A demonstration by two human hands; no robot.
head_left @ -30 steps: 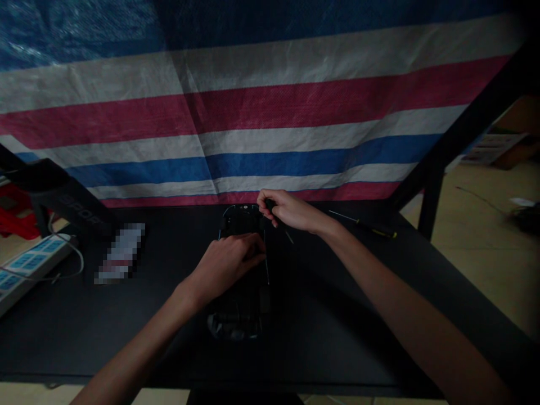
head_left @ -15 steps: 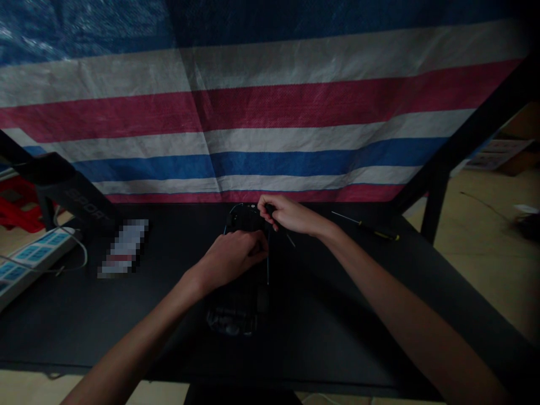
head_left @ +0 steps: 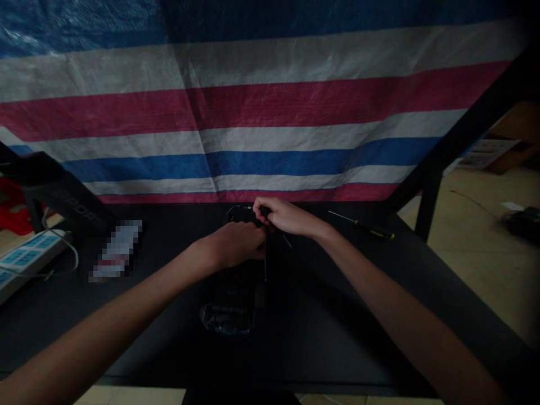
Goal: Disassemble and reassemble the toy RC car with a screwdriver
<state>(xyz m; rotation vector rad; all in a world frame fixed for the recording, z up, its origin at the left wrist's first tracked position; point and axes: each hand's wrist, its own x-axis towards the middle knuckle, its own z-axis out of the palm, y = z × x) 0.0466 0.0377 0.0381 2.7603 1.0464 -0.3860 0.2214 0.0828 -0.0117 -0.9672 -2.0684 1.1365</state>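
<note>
A dark toy car [head_left: 230,315] lies lengthwise on the black table in front of me, its details hard to make out in the dim light. Over its far half, my left hand [head_left: 241,243] is closed with curled fingers; whatever they grip is hidden. Just beyond and to the right, my right hand [head_left: 272,215] wraps round the dark handle of a screwdriver [head_left: 287,242], whose thin shaft sticks out below the palm toward the lower right. Both hands are close together, nearly touching, at the car's right side.
A second screwdriver [head_left: 374,230], black and yellow, lies at the right on the table [head_left: 329,332]. To the left are a blurred-out pale rectangular item [head_left: 117,250] and a white power strip [head_left: 31,259] with a cable. A striped tarp [head_left: 270,107] hangs behind, between dark frame posts [head_left: 428,205].
My left hand has shifted slightly up and in toward my right hand, its forearm lying flatter. The right hand keeps its grip on the screwdriver. The whole view has drifted slightly.
</note>
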